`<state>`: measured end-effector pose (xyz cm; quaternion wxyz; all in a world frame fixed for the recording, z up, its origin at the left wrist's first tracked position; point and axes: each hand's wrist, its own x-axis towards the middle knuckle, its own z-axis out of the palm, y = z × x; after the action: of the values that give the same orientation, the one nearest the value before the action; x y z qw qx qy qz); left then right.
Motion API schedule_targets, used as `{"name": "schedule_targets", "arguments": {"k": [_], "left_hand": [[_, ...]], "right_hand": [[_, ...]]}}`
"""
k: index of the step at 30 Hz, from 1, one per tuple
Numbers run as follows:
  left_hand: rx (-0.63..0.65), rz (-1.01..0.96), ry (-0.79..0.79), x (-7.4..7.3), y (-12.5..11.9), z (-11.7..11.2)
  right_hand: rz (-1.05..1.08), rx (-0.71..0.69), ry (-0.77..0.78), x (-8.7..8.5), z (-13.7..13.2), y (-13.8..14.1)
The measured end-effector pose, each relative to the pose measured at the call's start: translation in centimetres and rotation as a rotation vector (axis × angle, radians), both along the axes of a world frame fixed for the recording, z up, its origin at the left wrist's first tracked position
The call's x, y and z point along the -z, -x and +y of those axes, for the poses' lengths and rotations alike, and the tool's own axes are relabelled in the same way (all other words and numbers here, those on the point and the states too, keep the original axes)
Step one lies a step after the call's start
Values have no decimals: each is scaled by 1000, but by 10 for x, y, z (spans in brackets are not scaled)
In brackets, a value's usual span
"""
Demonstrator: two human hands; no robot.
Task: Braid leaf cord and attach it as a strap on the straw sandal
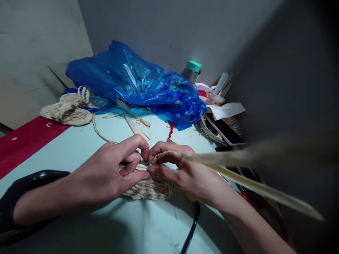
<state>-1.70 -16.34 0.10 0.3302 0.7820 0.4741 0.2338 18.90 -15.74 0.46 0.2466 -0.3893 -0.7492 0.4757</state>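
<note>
My left hand (113, 169) is closed, its thumb and fingers pinching the upper edge of a woven straw-coloured piece (149, 190). The piece has an oval outline and rows of twisted fibre, partly covered by both hands. Right beside it, my right hand (185, 169) pinches a twisted fibre cord (165, 154) where the cord meets the woven edge. Over the back of that hand the cord opens into two long, flat dried strips, an upper strip (227, 158) and a lower strip (267, 189), trailing right. The fingertips of both hands nearly touch.
A crumpled blue plastic bag (132, 77) lies at the back. Left of it are woven sole-shaped pieces (66, 113) with a thin cord (98, 132). A teal-lidded bottle (194, 66), white paper (225, 110) and a basket (208, 131) with a phone (225, 131) stand right.
</note>
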Motion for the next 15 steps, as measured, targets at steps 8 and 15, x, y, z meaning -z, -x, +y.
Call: {"name": "schedule_targets", "arguments": {"k": [8, 15], "left_hand": [[35, 54, -38, 1, 3, 3], [45, 107, -107, 0, 2, 5]], "right_hand": [[-79, 77, -55, 5, -5, 7], [-91, 66, -229, 3, -11, 10]]}}
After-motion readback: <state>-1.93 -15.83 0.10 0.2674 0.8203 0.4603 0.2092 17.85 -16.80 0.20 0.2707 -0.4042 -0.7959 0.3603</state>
